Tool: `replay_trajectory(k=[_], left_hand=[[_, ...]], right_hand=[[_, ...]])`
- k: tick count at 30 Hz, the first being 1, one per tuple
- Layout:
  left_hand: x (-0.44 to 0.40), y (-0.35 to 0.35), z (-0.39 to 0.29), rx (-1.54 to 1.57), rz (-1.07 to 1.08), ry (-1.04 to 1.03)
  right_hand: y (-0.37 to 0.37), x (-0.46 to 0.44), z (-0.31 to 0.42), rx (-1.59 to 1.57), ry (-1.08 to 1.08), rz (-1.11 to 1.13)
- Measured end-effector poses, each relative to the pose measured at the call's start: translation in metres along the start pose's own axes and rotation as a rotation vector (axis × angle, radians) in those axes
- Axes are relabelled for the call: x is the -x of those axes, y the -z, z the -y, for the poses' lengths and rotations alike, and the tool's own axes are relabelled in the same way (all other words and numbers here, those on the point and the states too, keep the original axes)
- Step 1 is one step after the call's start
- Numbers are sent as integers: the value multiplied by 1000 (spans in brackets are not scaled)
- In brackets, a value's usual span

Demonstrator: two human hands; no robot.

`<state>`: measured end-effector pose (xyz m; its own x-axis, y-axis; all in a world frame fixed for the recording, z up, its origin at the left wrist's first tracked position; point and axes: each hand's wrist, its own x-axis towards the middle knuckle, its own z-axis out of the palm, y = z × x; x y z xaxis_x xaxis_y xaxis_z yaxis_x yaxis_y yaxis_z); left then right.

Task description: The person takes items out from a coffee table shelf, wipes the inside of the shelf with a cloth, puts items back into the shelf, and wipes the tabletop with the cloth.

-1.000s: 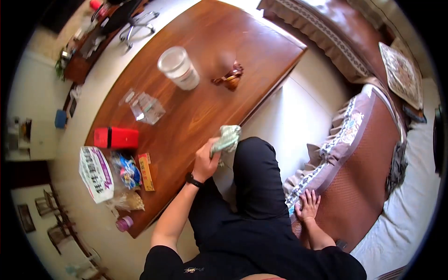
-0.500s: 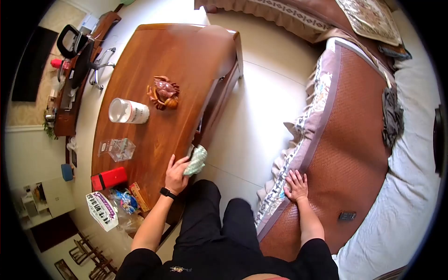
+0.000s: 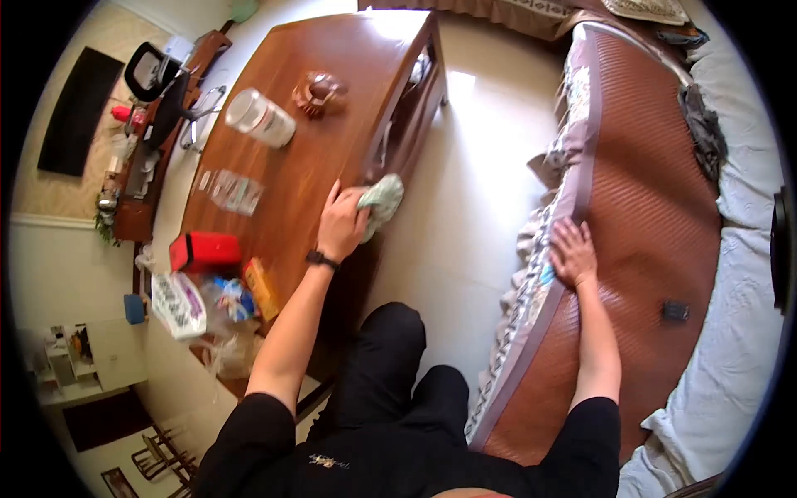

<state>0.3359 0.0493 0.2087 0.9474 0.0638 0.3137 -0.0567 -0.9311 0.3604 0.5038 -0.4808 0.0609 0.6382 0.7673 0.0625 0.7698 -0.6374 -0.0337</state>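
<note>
My left hand (image 3: 342, 222) grips a pale green patterned cloth (image 3: 383, 202) at the near side edge of the wooden coffee table (image 3: 332, 149). Part of the cloth hangs beyond the edge, and folds hide some of the fingertips. On the sofa's brown woven mat (image 3: 639, 191), my right hand (image 3: 572, 253) lies flat near the front border with its fingers spread. A reddish-brown crab-shaped ornament (image 3: 318, 94) stands on the tabletop, beyond the left hand. Nearer the table's far side is a clear jar with a white label (image 3: 260, 119).
Also on the table are a clear plastic box (image 3: 237, 192), a red box (image 3: 205, 251), an orange box (image 3: 261, 287) and plastic bags (image 3: 231, 297). A dark remote-like object (image 3: 675, 310) lies on the sofa. Tiled floor (image 3: 473, 174) separates table and sofa.
My left hand and the cloth have moved forward along the table edge. My right hand has slid forward on the sofa. The whole view has shifted as my body leans forward.
</note>
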Motion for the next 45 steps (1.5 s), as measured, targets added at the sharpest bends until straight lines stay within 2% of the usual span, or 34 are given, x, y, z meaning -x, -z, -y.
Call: replay_trajectory(k=[2,4,5,6,8,9,10,11,12,13,14,16,17,18,20,22,24,25,26,28,30,31,34,36,39,41,43,44,45], left_hand=[[8,-6,0,-23,-46,-26],[28,-17,-14,207,-185,21],[43,-21,-33,403,-203,116],[58,-25,-48,484,-225,119],[102,-66,-39,438,-114,77],[120,-70,-47,626,189,194],[142,-72,-55,808,494,321],[167,-92,-46,900,709,604],[204,-109,-40,966,598,601],[222,-100,-37,897,658,626],[237,-89,-34,826,721,646],[279,-84,-18,1064,465,956],[295,-78,-21,1282,253,1092],[315,-69,-16,1164,191,1109],[318,-46,-57,1163,-50,1345],[345,-48,-50,778,-128,1469],[366,-50,-31,744,-231,1653],[382,-52,-19,725,-228,1663],[397,-55,-6,870,-402,1648],[413,-47,8,1002,-595,1621],[422,-38,13,660,-763,1623],[422,-41,17,657,-758,1629],[416,-53,19,161,-641,1242],[387,-73,15,156,-531,1259],[360,-99,29,409,-57,1360],[362,-113,51,458,199,1337],[387,-129,93,288,295,1213],[401,-131,108,103,392,1085],[398,-131,110,101,391,1091]], right_hand=[[21,-7,14,-6,-50,25],[36,-15,25,-15,-95,-84],[19,-27,34,-84,-192,-284],[1,-30,51,-159,-290,-475],[20,-43,168,-992,-450,-593],[-24,-46,221,-1423,-333,-551],[-16,-36,276,-1749,-395,-196],[-26,-28,328,-1898,-521,-91],[-35,-20,380,-2038,-669,2],[-59,-10,402,-2100,-723,135],[-87,1,426,-2137,-727,152],[-129,18,457,-2310,-629,-143],[-142,29,467,-2304,-695,-95],[-165,35,481,-2306,-754,-141],[-175,44,493,-2368,-853,-157],[-198,45,513,-2428,-844,-140],[-199,47,528,-1956,-710,-190],[-201,49,534,-1846,-637,-261],[-202,51,539,-1730,-574,-333],[-161,57,529,-2172,-931,65],[-155,60,526,-2092,-897,21],[-147,58,519,-2105,-900,4],[-119,43,496,-2117,-903,-57],[-95,27,478,-2107,-901,-109],[-39,2,446,-2156,-794,-269],[-2,-19,420,-2154,-729,-326],[33,-41,391,-2106,-596,-390],[49,-52,378,-2046,-530,-398],[59,-61,365,-1867,-459,-409]])
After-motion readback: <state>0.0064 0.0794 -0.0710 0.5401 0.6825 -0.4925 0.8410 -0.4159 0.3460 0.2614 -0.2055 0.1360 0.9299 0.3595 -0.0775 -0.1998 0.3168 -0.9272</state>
